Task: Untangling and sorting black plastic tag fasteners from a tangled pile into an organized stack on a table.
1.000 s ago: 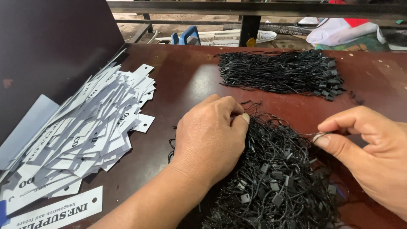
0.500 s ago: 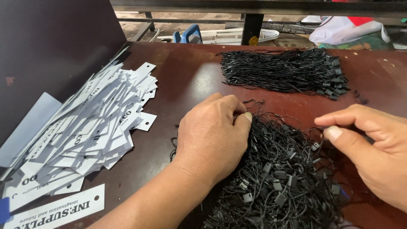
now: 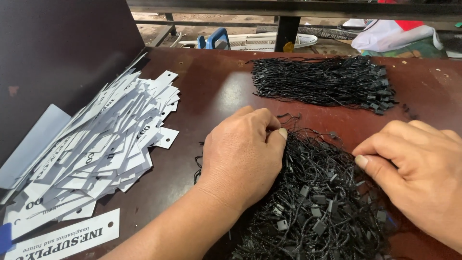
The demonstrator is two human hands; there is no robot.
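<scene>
Black tag strings lie in a tangled heap (image 3: 322, 202) on the near right of the dark surface (image 3: 216, 91). Our left hand (image 3: 243, 156) presses on its left edge, fingers curled together into the strands, seemingly to steady it. Our right hand (image 3: 418, 168) pinches thumb to fingers at its right side; whether it grips a strand we cannot tell. White tags (image 3: 96, 149) fan out at left, a neater string bundle (image 3: 322, 82) lies far.

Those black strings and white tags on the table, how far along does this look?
Done: nothing shows a string threaded through a tag; the white tags lie in a loose heap. A tidy bundle of black strings lies apart at the back. In hand: the left hand and right hand both rest on the tangled pile of strings, fingers pinched into it. Left: seemingly most of the pile.
</scene>
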